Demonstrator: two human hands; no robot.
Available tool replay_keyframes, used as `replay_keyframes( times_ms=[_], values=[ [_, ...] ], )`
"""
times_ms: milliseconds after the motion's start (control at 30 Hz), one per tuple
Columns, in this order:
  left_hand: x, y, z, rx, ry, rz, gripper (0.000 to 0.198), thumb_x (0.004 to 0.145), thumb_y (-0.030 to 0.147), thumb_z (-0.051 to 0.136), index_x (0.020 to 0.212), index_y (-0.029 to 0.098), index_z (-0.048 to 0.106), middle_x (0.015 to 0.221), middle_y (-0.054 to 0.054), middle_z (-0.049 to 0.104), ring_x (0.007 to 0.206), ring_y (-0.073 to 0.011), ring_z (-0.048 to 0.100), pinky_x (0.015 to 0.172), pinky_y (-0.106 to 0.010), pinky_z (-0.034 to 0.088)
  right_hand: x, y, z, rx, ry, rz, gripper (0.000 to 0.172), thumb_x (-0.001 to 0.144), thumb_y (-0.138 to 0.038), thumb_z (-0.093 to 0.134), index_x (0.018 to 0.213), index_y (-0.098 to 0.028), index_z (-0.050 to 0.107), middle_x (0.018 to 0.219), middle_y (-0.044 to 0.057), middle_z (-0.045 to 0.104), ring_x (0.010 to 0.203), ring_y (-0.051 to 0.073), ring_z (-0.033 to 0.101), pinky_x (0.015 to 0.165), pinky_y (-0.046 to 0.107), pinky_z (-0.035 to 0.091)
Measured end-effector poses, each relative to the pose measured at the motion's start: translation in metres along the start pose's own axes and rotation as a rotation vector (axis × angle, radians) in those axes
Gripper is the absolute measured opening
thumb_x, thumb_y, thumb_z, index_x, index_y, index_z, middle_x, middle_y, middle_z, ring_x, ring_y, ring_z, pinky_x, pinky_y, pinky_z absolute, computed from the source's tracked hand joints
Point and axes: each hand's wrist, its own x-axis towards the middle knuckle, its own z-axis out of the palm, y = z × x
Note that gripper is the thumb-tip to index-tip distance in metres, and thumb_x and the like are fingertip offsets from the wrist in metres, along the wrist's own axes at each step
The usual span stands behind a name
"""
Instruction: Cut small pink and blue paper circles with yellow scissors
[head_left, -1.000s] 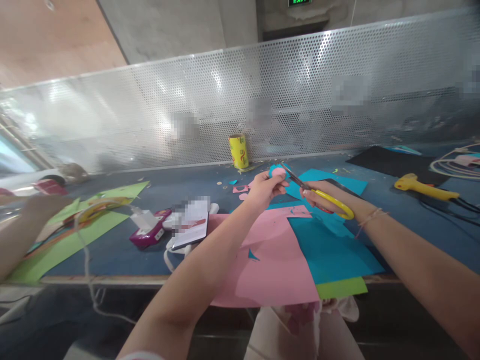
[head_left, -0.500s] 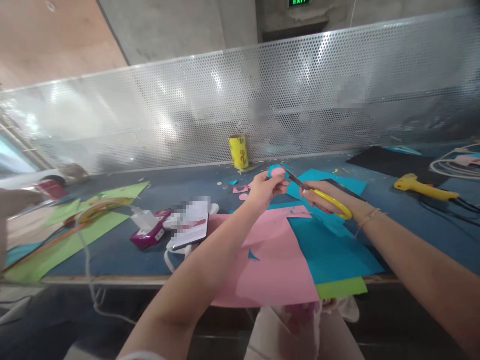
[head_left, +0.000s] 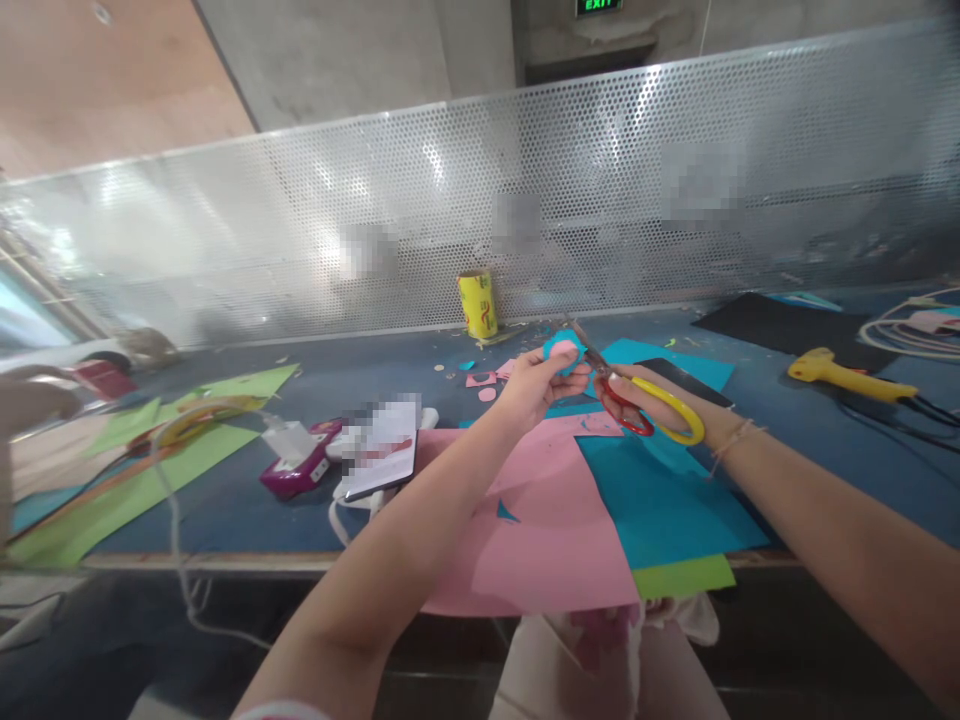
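My left hand [head_left: 541,385] pinches a small blue paper piece [head_left: 550,341] with a pink paper circle [head_left: 564,349] on its face. The fingers of my right hand [head_left: 637,392] are in the handles of a pair of scissors [head_left: 679,415], one loop yellow and the other red. Their blades stand apart at the right edge of the blue piece. Below both hands lie a large pink sheet [head_left: 540,530] with a cut-out upper edge and a blue sheet [head_left: 667,490]. A dark blue scrap [head_left: 507,512] rests on the pink sheet.
A yellow roll [head_left: 478,303] stands by the perforated metal panel [head_left: 420,220]. To the right lie a yellow glue gun [head_left: 851,378] and black sheet [head_left: 787,325]. At left are a phone [head_left: 394,450], purple power strip [head_left: 296,470] and green sheets [head_left: 172,460]. Another person's hand [head_left: 45,395] shows far left.
The scissors have opened wider, and their red loop has come into view. My left hand has shifted slightly right and turned the blue piece a little.
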Motion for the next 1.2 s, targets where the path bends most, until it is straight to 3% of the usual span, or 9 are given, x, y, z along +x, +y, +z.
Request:
replay_keyframes(
  times_ms=[367, 533, 867, 1200],
  values=[
    [-0.004, 0.000, -0.003, 0.025, -0.134, 0.024, 0.024, 0.067, 0.029, 0.080, 0.068, 0.014, 0.062, 0.067, -0.001, 0.066, 0.061, -0.0095, 0.061, 0.069, -0.027, 0.054, 0.000, 0.012, -0.003, 0.078, -0.067, -0.024, 0.058, 0.084, -0.076, 0.040, 0.077, -0.020, 0.055, 0.062, 0.001, 0.056, 0.047, 0.011, 0.046, 0.046, 0.026, 0.041],
    [-0.005, 0.000, -0.003, 0.018, -0.173, 0.056, 0.026, 0.064, 0.030, 0.081, 0.066, 0.013, 0.062, 0.067, 0.000, 0.064, 0.063, -0.0093, 0.061, 0.067, -0.025, 0.053, 0.000, 0.005, 0.000, 0.044, -0.019, -0.019, 0.058, 0.084, -0.076, 0.041, 0.071, -0.021, 0.053, 0.056, 0.000, 0.053, 0.044, 0.011, 0.044, 0.043, 0.027, 0.038],
    [-0.005, 0.000, -0.002, 0.029, -0.168, 0.066, 0.028, 0.064, 0.032, 0.082, 0.067, 0.014, 0.062, 0.066, 0.001, 0.064, 0.063, -0.0087, 0.062, 0.065, -0.024, 0.054, -0.004, -0.012, 0.006, 0.037, 0.041, 0.014, 0.054, 0.084, -0.074, 0.044, 0.069, -0.022, 0.049, 0.044, -0.006, 0.043, 0.031, 0.008, 0.035, 0.034, 0.025, 0.029],
    [-0.003, 0.000, -0.002, 0.050, -0.134, 0.083, 0.026, 0.067, 0.029, 0.079, 0.065, 0.014, 0.058, 0.064, 0.001, 0.061, 0.061, -0.0079, 0.060, 0.065, -0.024, 0.052, -0.003, -0.015, 0.001, -0.031, 0.151, 0.051, 0.054, 0.084, -0.072, 0.046, 0.067, -0.022, 0.048, 0.046, -0.003, 0.047, 0.035, 0.008, 0.037, 0.034, 0.024, 0.028]
  ],
)
